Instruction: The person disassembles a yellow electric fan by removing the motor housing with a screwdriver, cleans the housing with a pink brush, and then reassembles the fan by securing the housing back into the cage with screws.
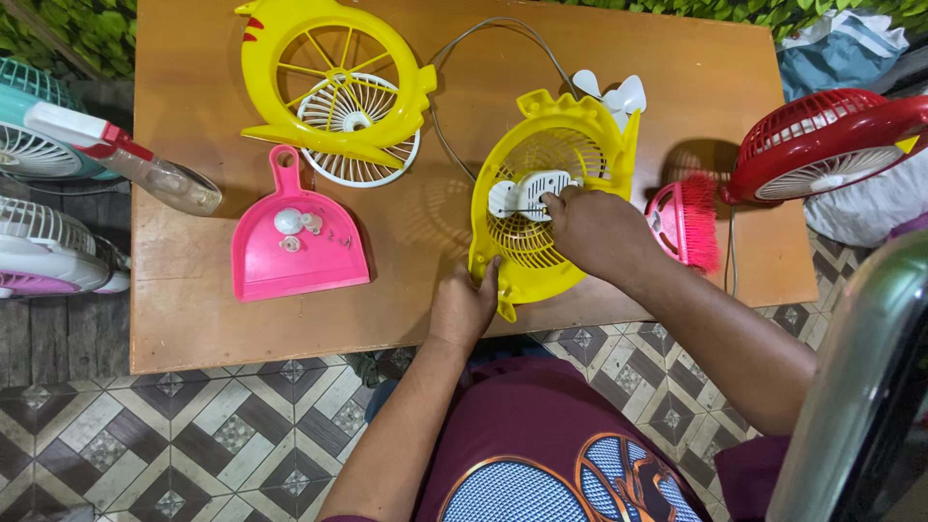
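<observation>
A wooden table (193, 319) is seen from above, with tiled floor below it. Two yellow fan housings are counted: one front shell with spokes (329, 82) at the top, and one rear housing (546, 193) near the table's front edge, tilted up on its rim. The rear housing's lower rim is gripped by the left hand (464, 304), fingers curled over the edge, forearm reaching up from below. The white motor block (527, 193) at the housing's centre is pinched by the right hand (594, 227), wrist bent, fingertips clenched on it. One red fan (822, 145) is seen at the right, one pink dustpan (295, 242) holding small white parts, one pink brush (691, 222), one white grille (362, 145), one white blade (609, 95), one spray bottle (135, 159).
</observation>
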